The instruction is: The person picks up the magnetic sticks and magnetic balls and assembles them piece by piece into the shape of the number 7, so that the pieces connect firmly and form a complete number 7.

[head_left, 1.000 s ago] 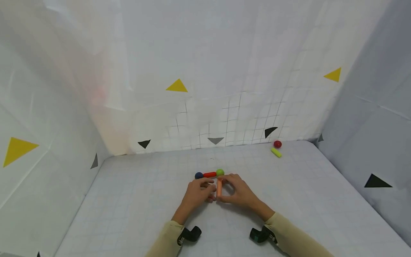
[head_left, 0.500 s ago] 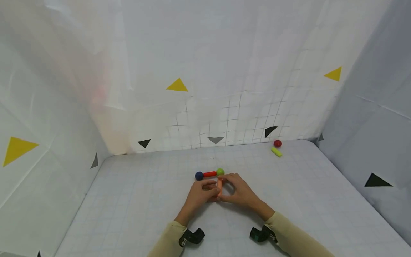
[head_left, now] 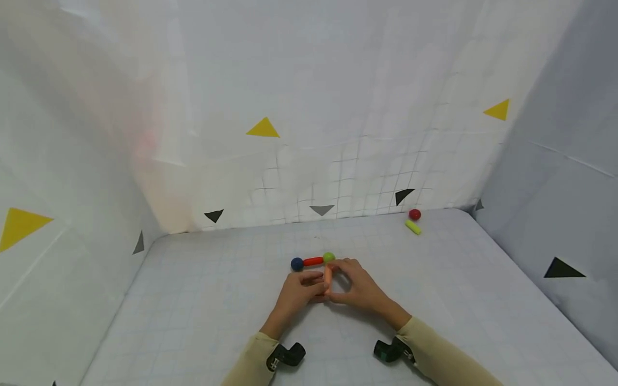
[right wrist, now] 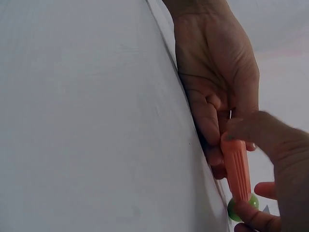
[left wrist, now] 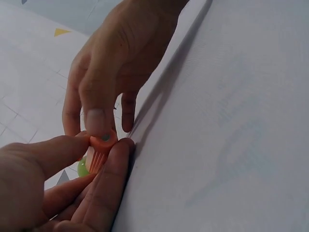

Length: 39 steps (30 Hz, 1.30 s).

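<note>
An orange magnetic rod (right wrist: 237, 166) with ridged sides is between both hands, pointing away from the body. My right hand (head_left: 357, 284) spans its length, thumb on the near end and a fingertip at the far end. From the other side my left hand (head_left: 298, 292) pinches the rod, with its thumb and fingers around the near part in the left wrist view. Just beyond the hands lies a joined row: a dark blue ball (head_left: 296, 264), a red rod (head_left: 313, 261) and a green ball (head_left: 329, 257). Whether the orange rod touches the green ball is unclear.
A red ball (head_left: 414, 214) and a yellow-green rod (head_left: 413, 227) lie at the back right of the white table (head_left: 207, 300). White sheet walls with yellow, black and grey triangles enclose the back and both sides.
My left hand has moved slightly right and its fingers have come onto the orange rod. The right hand keeps its grip. The head view has shifted a little.
</note>
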Each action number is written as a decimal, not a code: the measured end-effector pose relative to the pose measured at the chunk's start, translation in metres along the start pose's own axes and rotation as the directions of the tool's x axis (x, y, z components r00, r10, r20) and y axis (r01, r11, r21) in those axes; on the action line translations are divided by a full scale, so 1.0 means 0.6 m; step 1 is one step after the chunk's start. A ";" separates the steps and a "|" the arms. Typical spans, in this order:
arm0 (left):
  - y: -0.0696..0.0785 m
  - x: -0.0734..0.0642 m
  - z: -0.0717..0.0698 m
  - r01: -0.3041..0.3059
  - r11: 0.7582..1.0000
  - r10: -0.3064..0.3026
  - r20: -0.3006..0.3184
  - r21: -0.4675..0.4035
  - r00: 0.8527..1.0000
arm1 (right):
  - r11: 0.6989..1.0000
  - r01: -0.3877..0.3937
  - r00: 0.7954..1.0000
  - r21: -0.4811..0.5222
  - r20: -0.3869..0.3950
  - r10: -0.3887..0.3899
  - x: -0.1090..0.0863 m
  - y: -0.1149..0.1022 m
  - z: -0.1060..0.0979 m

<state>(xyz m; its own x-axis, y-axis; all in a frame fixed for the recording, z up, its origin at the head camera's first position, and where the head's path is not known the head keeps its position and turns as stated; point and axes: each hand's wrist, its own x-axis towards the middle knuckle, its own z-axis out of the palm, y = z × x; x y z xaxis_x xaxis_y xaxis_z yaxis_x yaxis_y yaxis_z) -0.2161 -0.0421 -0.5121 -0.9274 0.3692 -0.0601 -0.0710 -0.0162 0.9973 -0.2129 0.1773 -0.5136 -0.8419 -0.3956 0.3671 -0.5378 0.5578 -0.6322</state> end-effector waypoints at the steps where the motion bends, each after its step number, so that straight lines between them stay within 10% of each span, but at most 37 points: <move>1: 0.001 -0.001 -0.001 -0.002 1.000 0.002 -0.001 -0.002 1.000 | 1.000 -0.005 1.000 -0.004 -0.003 0.005 0.002 0.000 -0.001; 39: 0.001 -0.001 0.004 0.025 0.998 -0.021 -0.052 0.066 0.998 | 0.950 -0.283 0.937 -0.135 -0.249 0.244 0.035 0.121 -0.205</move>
<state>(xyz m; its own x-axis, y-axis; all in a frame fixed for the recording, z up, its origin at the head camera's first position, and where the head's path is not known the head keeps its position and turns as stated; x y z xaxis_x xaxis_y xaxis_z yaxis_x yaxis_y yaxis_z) -0.2145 -0.0399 -0.5114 -0.9436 0.3205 -0.0835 -0.0697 0.0543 0.9961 -0.2751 0.2990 -0.4680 -0.9314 -0.0530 0.3602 -0.2787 0.7404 -0.6117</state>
